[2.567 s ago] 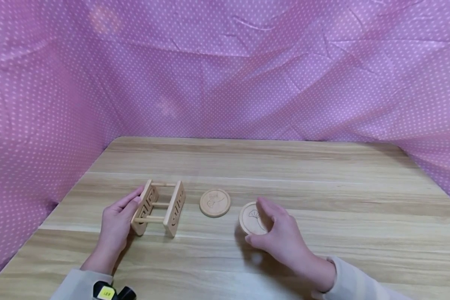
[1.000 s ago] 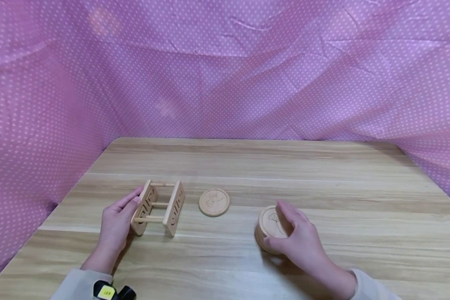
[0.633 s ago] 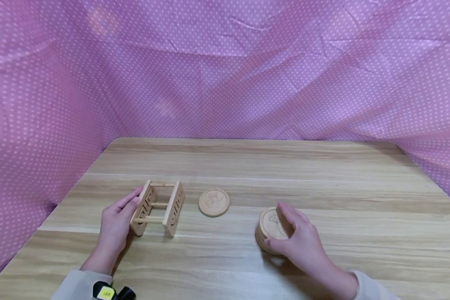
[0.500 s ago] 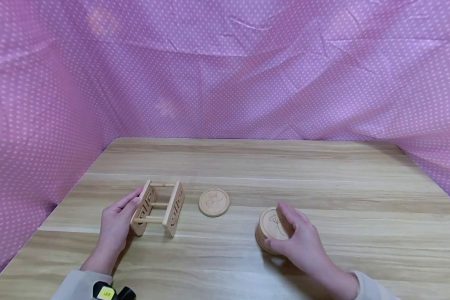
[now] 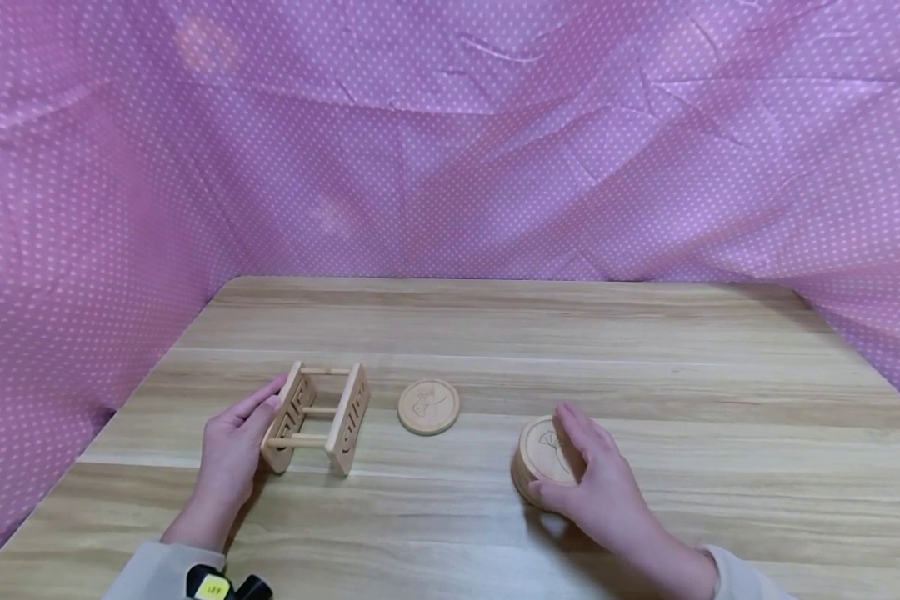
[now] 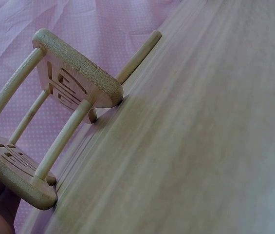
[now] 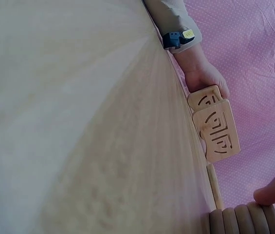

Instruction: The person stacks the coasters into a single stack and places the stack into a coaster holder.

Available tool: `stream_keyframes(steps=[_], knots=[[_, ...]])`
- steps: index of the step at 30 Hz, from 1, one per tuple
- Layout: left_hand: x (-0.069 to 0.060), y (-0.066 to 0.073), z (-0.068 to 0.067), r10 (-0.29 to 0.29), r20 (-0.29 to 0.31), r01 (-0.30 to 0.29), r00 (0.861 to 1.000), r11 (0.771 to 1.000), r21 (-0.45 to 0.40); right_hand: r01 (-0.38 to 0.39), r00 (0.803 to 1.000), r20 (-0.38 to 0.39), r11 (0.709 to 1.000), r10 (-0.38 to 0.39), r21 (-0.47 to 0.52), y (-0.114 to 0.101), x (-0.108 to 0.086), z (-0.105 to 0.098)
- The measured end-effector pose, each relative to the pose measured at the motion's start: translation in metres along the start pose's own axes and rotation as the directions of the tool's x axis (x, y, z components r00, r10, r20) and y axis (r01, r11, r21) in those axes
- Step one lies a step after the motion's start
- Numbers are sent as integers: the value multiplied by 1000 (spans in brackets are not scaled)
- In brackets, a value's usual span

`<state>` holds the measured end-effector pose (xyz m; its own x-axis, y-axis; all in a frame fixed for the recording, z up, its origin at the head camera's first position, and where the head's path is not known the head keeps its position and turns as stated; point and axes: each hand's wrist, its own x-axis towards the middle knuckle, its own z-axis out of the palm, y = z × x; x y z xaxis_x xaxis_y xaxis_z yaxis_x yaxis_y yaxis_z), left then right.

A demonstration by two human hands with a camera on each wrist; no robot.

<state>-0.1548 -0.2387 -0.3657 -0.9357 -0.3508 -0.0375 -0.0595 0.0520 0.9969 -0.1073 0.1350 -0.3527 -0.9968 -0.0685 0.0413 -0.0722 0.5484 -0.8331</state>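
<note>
- Clearly gripped in the right hand (image 5: 602,485), at the right of the surface (image 5: 645,350): a stack (image 5: 544,457) of round wooden discs, with a leaf engraved on top.
- Clamped on the stack from both sides, between thumb (image 5: 558,493) and fingers (image 5: 579,429). In the right wrist view, five rims visible side by side, with the lowest just beside the surface; cannot tell whether touching it.
- Lying flat between the stack and the rack (image 5: 321,410), nearer the rack and touching neither: a single disc (image 5: 428,407), also engraved with a leaf. Seen edge-on beyond the rack in the left wrist view.
- Standing on the surface farther left: the rack, made of two cut-out panels (image 5: 348,421) joined by thin rods (image 5: 303,440).
- Against the outer side of the rack's left panel: the left hand (image 5: 227,454), with index finger and thumb near the upper part. Cannot tell whether pinching the panel or only pressing on it.
- Around both forearms: pale sleeves (image 5: 161,571), with a black device (image 5: 252,588) and a yellow label (image 5: 213,587) at the left wrist.
- Behind and at both sides of the wood-grained surface: a creased pink curtain (image 5: 450,183) with white dots.
</note>
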Motion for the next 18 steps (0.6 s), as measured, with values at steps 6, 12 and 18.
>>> stream_keyframes(steps=[6,12,18], knots=[[0,-1,0,-2,-9,2,1000,1000,10,13,1000,-1,1000,-13,-9,-1,-1,0],[0,-1,0,-2,-8,2,1000,1000,14,38,999,-17,999,-38,-15,-5,-1,0],[1,-1,1,-15,-1,15,1000,999,43,74,997,-37,997,-75,-30,-9,1,-2]])
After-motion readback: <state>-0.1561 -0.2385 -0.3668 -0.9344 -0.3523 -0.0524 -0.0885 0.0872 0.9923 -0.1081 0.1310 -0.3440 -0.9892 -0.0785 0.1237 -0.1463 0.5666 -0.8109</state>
